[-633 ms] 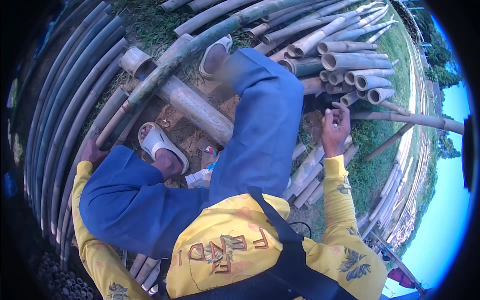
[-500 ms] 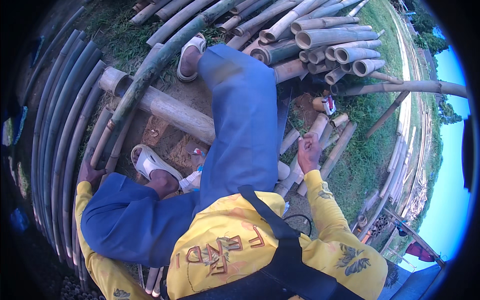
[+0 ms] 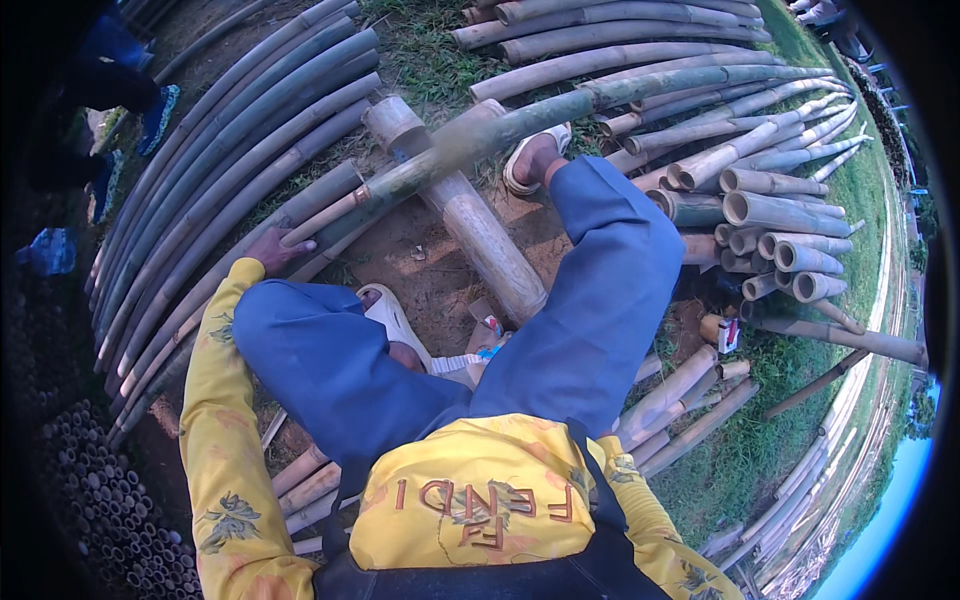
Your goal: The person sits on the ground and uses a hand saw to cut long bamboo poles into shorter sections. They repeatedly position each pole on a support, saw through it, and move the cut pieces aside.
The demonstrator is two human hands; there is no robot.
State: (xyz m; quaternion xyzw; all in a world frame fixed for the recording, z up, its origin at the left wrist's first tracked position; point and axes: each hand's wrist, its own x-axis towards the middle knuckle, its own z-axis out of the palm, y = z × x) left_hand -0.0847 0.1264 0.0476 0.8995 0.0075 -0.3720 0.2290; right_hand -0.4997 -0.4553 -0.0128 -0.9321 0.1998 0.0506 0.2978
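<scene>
Grasping the thin, pale end of a long green bamboo pole, my left hand is sitting at the left of the frame, though too little of my fingers is showing to tell how hard I am squeezing. My right hand is making the biggest change: a moment ago it was hanging near the short cut lengths at right, and now it is lying out of view. Only my yellow right sleeve is showing at lower right, so I cannot tell whether that hand is holding anything. This is leaving my left hand as the only one seen on the pole.

My view is also shifting, and more of the pole is showing: it is running from my left hand toward the upper right, passing over a thick bamboo log near the centre. At right, a small red-and-white packet is lying uncovered against a bamboo stub, below a stack of cut bamboo. A row of poles is filling the upper left, where another person's foot is showing.
</scene>
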